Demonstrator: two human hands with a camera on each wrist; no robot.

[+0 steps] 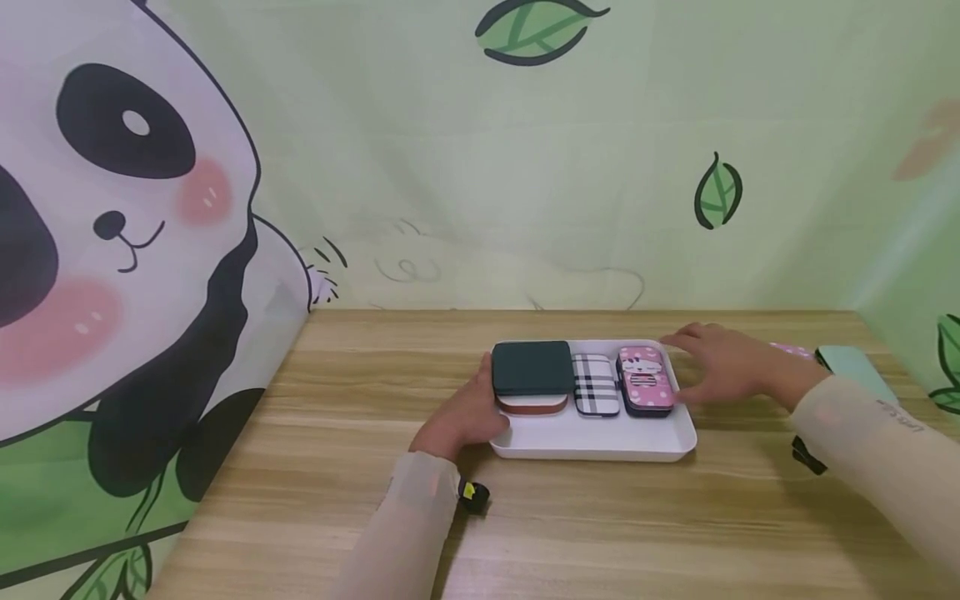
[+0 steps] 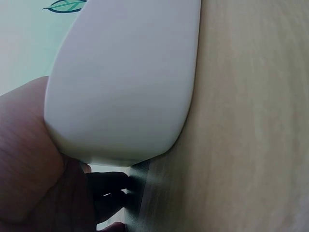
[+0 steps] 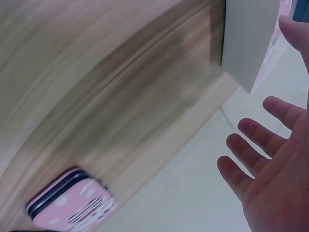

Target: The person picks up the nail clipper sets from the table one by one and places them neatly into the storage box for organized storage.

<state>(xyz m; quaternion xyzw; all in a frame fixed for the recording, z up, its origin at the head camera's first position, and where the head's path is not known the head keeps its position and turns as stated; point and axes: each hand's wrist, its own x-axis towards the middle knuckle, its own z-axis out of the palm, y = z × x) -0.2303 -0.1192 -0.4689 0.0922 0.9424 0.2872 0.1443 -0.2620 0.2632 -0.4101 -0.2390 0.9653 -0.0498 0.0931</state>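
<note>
A white tray (image 1: 592, 442) lies on the table. Inside it, a dark green flat case (image 1: 532, 367) sits atop white and brown items (image 1: 534, 406). Beside these are a black-and-white plaid case (image 1: 597, 385) and a pink dotted case (image 1: 647, 379) with a cartoon figure. My left hand (image 1: 471, 408) grips the tray's left end, its thumb over the rim in the left wrist view and other fingers outside. By the tray's right end, my right hand (image 1: 723, 367) has its fingers spread; the right wrist view shows it holding nothing, apart from the tray wall (image 3: 246, 43).
Right of the tray, partly behind the right forearm, lie a mint-green case (image 1: 862, 371) and another pink dotted case (image 3: 72, 203). A printed cloth with a panda backs the wooden table (image 1: 360, 358).
</note>
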